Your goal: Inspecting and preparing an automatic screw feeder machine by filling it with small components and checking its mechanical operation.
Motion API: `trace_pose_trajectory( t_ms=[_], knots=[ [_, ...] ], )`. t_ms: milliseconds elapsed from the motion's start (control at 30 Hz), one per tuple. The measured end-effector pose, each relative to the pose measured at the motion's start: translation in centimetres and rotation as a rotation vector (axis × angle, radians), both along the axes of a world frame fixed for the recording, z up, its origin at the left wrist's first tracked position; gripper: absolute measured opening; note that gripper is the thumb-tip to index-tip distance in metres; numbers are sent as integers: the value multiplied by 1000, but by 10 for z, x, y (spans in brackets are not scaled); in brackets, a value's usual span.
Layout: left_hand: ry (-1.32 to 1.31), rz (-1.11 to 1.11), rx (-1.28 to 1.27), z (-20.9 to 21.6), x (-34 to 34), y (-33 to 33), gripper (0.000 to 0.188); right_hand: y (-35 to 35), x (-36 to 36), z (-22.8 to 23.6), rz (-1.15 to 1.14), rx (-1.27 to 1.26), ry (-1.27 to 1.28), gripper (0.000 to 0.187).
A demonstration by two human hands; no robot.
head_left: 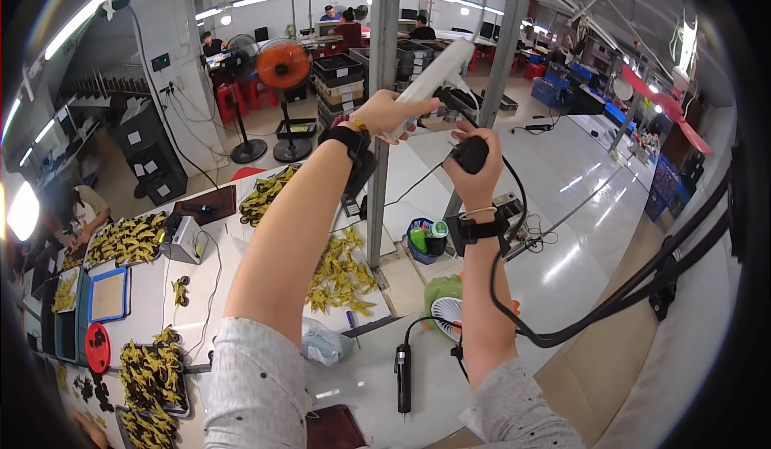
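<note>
My left hand (391, 114) is raised beside a metal post, its fingers wrapped round a long white power strip (442, 70). A white plug with a cable sits at the strip's far right side. My right hand (480, 177), a little lower and to the right, grips a rounded black plug or adapter (471, 155). Its prongs, if any, are hidden. A black cable (520, 188) hangs down beside that hand. The two hands are apart. Both wrists wear black straps.
Metal posts (384, 39) rise from the white table (353, 393). On it lie yellow-green parts (344, 272), a black electric screwdriver (403, 377), a green fan (446, 314), a small basket (426, 248) and a plastic bag (324, 343). Thick black cables (626, 295) hang at right. People sit farther back.
</note>
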State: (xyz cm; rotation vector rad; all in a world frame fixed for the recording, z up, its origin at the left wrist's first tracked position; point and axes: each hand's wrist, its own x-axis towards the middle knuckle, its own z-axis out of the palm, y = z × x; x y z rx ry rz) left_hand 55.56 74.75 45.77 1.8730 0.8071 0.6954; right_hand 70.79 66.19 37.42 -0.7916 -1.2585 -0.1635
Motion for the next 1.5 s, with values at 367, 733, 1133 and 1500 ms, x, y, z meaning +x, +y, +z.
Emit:
trace_pose_trajectory(
  t_ms=[367,733,1133,1500],
  knots=[
    [-173,-255,-175,-75,-25,0,43,114,9,-100,323,-534,1165,57],
    [-247,99,-61,-124,-110,78,94,166,-64,-52,1093,-1058,544,63],
    [53,316,112,-116,-83,68,77,172,-61,-66,1281,-876,598,41],
    [-181,279,1266,-53,-254,-156,62,-49,-162,-98,485,-431,517,5]
  ],
)
